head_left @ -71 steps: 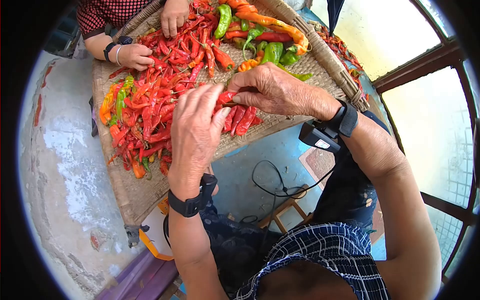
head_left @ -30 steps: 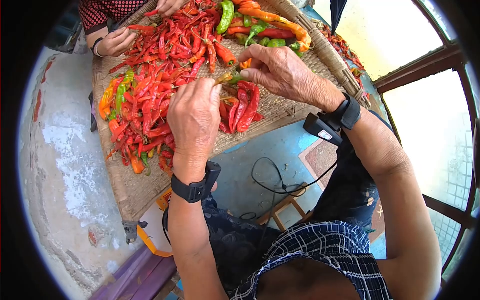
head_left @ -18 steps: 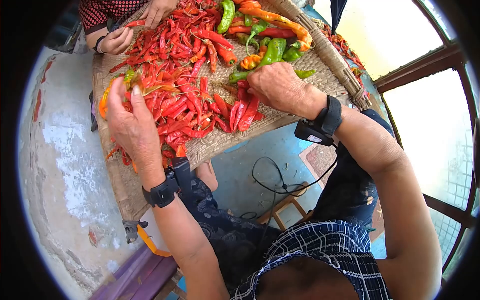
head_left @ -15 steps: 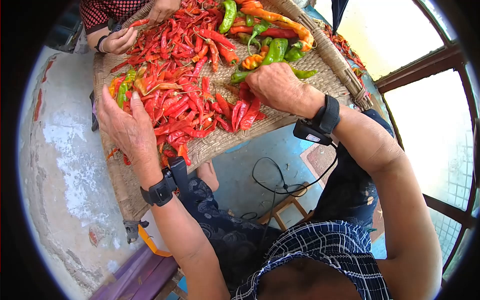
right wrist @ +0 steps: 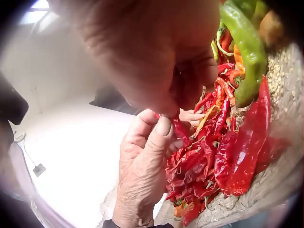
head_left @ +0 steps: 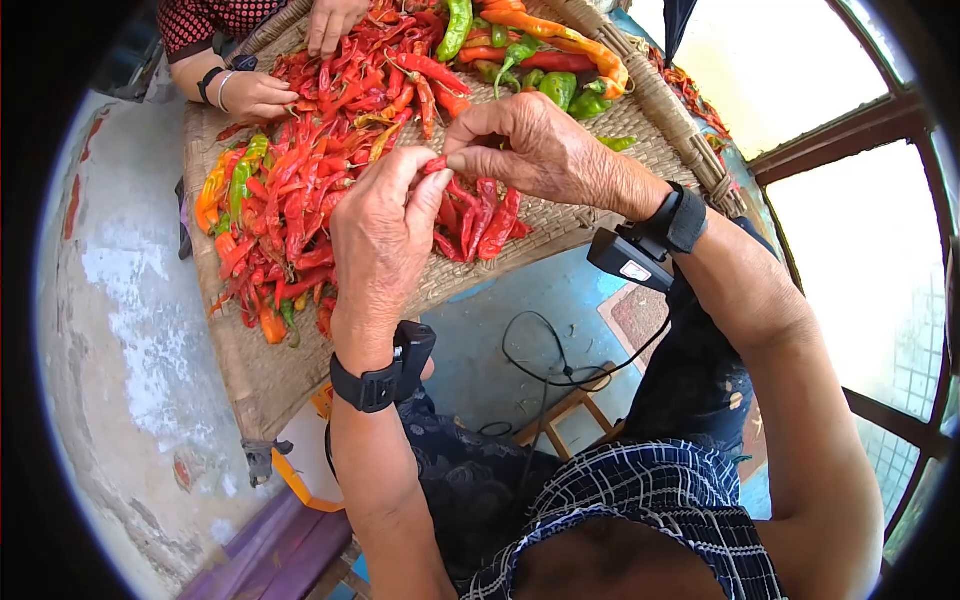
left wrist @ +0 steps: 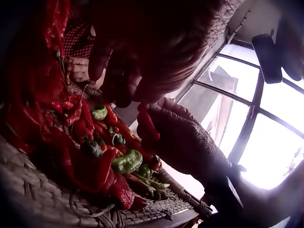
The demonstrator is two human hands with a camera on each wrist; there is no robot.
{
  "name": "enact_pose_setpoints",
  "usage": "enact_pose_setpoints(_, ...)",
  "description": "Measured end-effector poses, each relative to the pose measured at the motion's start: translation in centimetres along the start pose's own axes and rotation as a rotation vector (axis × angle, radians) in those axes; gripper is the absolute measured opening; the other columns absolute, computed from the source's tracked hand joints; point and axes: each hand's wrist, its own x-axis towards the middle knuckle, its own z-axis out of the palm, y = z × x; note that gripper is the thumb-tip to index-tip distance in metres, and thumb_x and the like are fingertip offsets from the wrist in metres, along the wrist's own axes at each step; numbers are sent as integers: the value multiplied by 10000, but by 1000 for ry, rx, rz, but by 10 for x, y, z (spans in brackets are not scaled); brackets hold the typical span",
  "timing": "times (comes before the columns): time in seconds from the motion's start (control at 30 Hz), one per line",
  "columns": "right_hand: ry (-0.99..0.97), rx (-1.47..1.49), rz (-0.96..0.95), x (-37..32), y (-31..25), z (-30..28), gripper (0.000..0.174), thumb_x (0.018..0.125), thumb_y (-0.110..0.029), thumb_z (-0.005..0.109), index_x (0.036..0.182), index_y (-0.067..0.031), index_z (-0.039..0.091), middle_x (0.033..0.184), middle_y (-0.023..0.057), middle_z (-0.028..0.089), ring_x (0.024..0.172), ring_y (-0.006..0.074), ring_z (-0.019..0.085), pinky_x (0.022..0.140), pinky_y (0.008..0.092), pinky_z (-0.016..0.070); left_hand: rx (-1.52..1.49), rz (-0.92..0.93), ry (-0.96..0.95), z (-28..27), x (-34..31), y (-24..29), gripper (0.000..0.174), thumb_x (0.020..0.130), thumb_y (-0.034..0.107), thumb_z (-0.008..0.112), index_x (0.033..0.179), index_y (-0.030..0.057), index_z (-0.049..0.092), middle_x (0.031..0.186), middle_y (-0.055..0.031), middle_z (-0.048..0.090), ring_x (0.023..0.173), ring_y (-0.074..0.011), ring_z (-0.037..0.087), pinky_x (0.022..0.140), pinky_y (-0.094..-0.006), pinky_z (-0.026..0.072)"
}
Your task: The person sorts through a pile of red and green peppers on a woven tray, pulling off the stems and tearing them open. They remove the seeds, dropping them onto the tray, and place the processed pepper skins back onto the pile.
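A red chili pepper (head_left: 436,165) is pinched between both hands over the woven tray. My left hand (head_left: 385,235) holds one end of it between thumb and fingers; my right hand (head_left: 548,155) pinches the other end. In the left wrist view the red chili pepper (left wrist: 148,124) shows below the left fingers, against the right hand (left wrist: 183,135). The right wrist view has the left hand (right wrist: 145,166) with its thumb on the pepper. Just below the hands lies a small group of red peppers (head_left: 487,225). A large heap of red chilies (head_left: 300,200) spreads to the left.
The woven tray (head_left: 270,385) has a rolled rim (head_left: 655,110) on the right. Green peppers (head_left: 560,90) and a long orange pepper (head_left: 595,65) lie at its far right. Another person's hand (head_left: 255,95) touches the heap's far left. A black cable (head_left: 560,375) lies on the floor.
A yellowish pepper held between my hands went left in my left hand and was let go on the heap. My left hand came back right; my right hand lifted a red pepper from the small group.
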Motion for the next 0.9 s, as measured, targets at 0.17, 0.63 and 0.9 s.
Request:
enact_pose_setpoints(0.17, 158, -564, -110, 8, 26, 16, 178, 880, -221, 632, 952, -66, 680, 915, 136, 647, 913, 302, 623, 767, 419, 520, 224, -135, 293, -28, 5, -6, 150, 930, 187, 627, 1010, 61, 639, 758, -100, 672, 661, -214, 649, 613, -334, 507)
enact_pose_setpoints(0.63, -263, -939, -36, 22, 31, 42, 154, 807, -180, 617, 846, -37, 657, 878, 117, 638, 862, 281, 633, 740, 413, 529, 450, 13, 197, -28, -11, -23, 316, 869, 138, 643, 1159, 20, 602, 1187, -162, 584, 1107, -334, 528, 957, -425, 427)
enact_pose_setpoints(0.9, 174, 87, 48, 20, 7, 18, 236, 952, -162, 564, 1031, 27, 683, 858, 144, 681, 750, 211, 671, 664, 330, 528, -11, -163, 18, -7, -8, -2, 359, 897, 200, 653, 1179, 10, 538, 1005, -191, 658, 920, -340, 641, 801, -438, 502)
